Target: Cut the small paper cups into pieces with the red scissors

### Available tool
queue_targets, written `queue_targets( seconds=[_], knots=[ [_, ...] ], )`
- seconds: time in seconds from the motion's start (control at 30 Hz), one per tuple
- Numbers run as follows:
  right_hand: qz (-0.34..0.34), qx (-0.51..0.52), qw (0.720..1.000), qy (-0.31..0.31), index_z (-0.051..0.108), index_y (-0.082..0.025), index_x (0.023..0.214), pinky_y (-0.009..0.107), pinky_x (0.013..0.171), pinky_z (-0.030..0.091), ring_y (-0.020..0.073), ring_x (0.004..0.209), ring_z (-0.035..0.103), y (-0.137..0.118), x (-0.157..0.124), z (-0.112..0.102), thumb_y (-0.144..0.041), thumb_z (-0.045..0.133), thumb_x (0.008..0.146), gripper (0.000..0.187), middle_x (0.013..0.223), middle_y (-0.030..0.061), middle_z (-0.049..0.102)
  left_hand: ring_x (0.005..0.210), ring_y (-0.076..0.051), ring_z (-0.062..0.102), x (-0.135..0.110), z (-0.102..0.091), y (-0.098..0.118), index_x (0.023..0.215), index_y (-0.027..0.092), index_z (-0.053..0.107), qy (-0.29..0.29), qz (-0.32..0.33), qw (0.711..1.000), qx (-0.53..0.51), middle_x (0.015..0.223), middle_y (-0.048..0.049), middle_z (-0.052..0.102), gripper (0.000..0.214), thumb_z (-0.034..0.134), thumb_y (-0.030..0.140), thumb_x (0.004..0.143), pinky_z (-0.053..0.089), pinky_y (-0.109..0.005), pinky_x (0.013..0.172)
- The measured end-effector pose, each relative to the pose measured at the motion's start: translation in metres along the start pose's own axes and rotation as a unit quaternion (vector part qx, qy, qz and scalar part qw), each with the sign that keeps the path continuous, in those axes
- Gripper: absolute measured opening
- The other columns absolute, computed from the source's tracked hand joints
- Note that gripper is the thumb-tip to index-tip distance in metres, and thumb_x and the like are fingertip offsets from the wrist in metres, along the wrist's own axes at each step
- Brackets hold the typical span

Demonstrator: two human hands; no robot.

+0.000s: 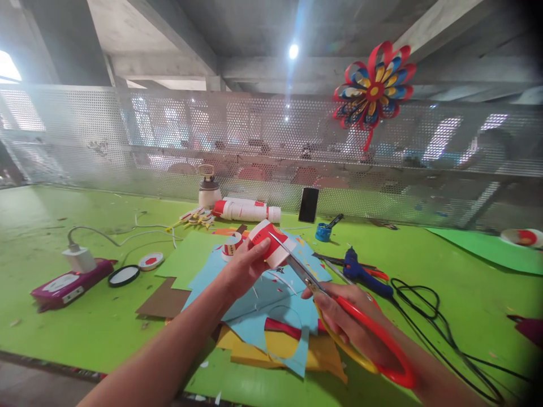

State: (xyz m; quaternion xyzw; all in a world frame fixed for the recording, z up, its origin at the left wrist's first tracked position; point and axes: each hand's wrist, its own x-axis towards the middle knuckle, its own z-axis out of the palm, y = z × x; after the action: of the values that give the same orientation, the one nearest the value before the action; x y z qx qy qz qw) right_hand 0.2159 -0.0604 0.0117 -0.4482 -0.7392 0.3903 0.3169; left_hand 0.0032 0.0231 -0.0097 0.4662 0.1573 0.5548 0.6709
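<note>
Above the middle of the green table, my left hand [245,264] grips a red and white paper cup [263,233] that is tilted on its side. My right hand [350,308] is wrapped round the handles of a pair of scissors [313,282], one red and one yellow. Their blades reach up to the cup, with a tip lying across its wall. Beneath both hands is blue paper [248,314] with small scraps and a round cut-out. Behind my left hand stands another small red and white cup piece [232,246].
At the back lie stacked paper cups [250,211] beside a sprayer bottle [209,191] and a phone [309,204]. To the right are a blue glue gun [360,274] with a black cable and a blue tape roll [323,232]. A purple power strip [72,285] sits left. A paper flower [375,90] hangs on the mesh.
</note>
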Motion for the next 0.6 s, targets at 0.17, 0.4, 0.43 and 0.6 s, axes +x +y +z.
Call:
queue_targets(
  seconds=[0.17, 0.4, 0.43, 0.6],
  knots=[
    [-0.016, 0.001, 1.0, -0.001, 0.054, -0.02, 0.074, 0.024, 0.04, 0.024, 0.0089, 0.043, 0.03, 0.002, -0.001, 0.001, -0.062, 0.043, 0.093, 0.047, 0.05, -0.0073, 0.033, 0.099, -0.026, 0.066, 0.004, -0.013, 0.011, 0.115, 0.014, 0.067, 0.015, -0.021, 0.999, -0.019, 0.111, -0.0146, 0.07, 0.045, 0.06, 0.049, 0.087, 0.054, -0.037, 0.083],
    [-0.058, -0.109, 0.99, -0.071, 0.066, -0.016, 0.103, 0.025, 0.052, 0.035, 0.0119, 0.057, 0.038, 0.009, 0.008, -0.018, -0.06, 0.049, 0.092, 0.048, 0.066, -0.0023, 0.047, 0.093, -0.023, 0.068, 0.0, -0.028, 0.054, 0.131, 0.02, 0.059, -0.084, -0.021, 0.98, 0.178, 0.109, -0.0104, 0.072, 0.059, 0.076, 0.019, 0.074, 0.052, -0.03, 0.076],
    [-0.058, -0.115, 0.988, -0.081, 0.066, -0.016, 0.103, 0.025, 0.053, 0.034, 0.0124, 0.058, 0.04, 0.011, 0.01, -0.022, -0.06, 0.049, 0.091, 0.049, 0.067, -0.0017, 0.048, 0.091, -0.023, 0.068, -0.001, -0.029, 0.059, 0.13, 0.02, 0.059, -0.09, -0.027, 0.975, 0.204, 0.108, -0.0108, 0.072, 0.061, 0.077, 0.019, 0.073, 0.053, -0.03, 0.075],
    [-0.076, -0.154, 0.978, -0.115, 0.066, -0.02, 0.109, 0.029, 0.064, 0.041, 0.0177, 0.072, 0.051, 0.022, 0.015, -0.037, -0.051, 0.056, 0.091, 0.037, 0.084, 0.003, 0.061, 0.088, -0.023, 0.068, 0.0, -0.036, 0.067, 0.114, 0.017, 0.065, -0.088, -0.042, 0.952, 0.291, 0.102, -0.011, 0.072, 0.054, 0.082, 0.02, 0.063, 0.054, -0.032, 0.073]
  ],
)
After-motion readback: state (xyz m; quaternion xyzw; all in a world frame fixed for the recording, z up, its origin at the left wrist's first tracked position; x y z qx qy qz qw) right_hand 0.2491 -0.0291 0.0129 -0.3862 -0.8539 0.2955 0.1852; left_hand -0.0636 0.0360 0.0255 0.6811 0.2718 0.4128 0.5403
